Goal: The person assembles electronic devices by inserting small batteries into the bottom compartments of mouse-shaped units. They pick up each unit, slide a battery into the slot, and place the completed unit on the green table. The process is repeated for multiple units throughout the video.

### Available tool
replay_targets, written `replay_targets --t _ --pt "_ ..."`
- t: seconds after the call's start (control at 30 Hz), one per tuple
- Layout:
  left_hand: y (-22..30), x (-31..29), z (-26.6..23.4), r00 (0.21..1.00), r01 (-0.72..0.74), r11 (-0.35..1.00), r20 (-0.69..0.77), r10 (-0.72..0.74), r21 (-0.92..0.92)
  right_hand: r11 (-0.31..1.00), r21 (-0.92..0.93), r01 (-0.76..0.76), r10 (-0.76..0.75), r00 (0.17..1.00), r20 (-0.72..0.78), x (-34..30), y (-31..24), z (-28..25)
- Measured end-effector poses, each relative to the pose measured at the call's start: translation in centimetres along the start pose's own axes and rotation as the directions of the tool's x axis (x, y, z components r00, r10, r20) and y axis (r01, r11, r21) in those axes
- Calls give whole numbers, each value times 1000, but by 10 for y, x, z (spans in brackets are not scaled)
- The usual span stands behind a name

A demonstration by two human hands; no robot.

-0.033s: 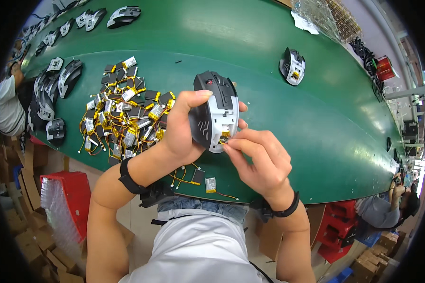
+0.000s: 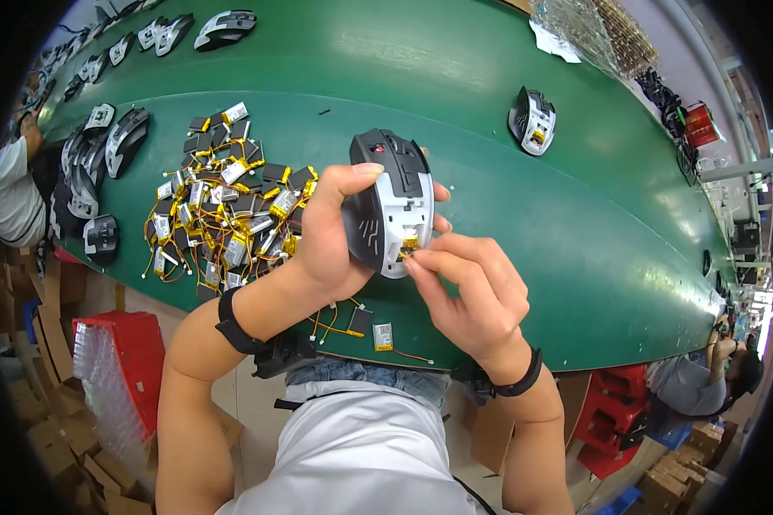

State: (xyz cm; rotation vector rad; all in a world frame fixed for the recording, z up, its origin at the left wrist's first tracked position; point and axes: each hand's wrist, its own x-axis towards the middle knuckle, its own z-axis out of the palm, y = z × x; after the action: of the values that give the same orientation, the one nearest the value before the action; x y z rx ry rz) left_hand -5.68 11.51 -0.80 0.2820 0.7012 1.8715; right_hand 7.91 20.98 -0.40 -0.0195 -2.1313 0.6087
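A black, grey and white computer mouse is held tilted above the green table. My left hand wraps its left side, thumb near the top and fingertips showing round the right edge. A small open bay in its lower white part shows a battery's yellow end and thin wires. My right hand is closed in a pinch at this bay, thumb and forefinger on the wires; their tips partly hide what they hold. Left of the mouse lies a heap of small silver and black batteries with coloured leads.
A loose battery lies by the near table edge. Another mouse rests at the right, and several more mice sit at the left. A red crate stands below the table. A co-worker's white sleeve shows at far left.
My right fingertips have shifted very slightly at the bay, and the wires there show a little differently. The mouse and my left hand have barely moved.
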Motion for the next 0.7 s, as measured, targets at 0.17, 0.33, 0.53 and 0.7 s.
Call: replay_targets --t 0.17,0.33,0.53,0.7 --pt "4 -1 0 996 -76 997 -50 76 0 995 -81 65 -62 998 29 -1 -2 7" --pt "12 -1 -1 987 -100 991 -134 87 -93 935 -327 137 -81 981 177 0 -18 11" --pt "13 1 -3 989 -89 989 -131 72 -122 984 -172 40 -7 982 190 1 -24 14" --pt "20 -2 0 991 -107 981 -94 92 -160 979 -170 109 -75 977 198 5 -15 10"
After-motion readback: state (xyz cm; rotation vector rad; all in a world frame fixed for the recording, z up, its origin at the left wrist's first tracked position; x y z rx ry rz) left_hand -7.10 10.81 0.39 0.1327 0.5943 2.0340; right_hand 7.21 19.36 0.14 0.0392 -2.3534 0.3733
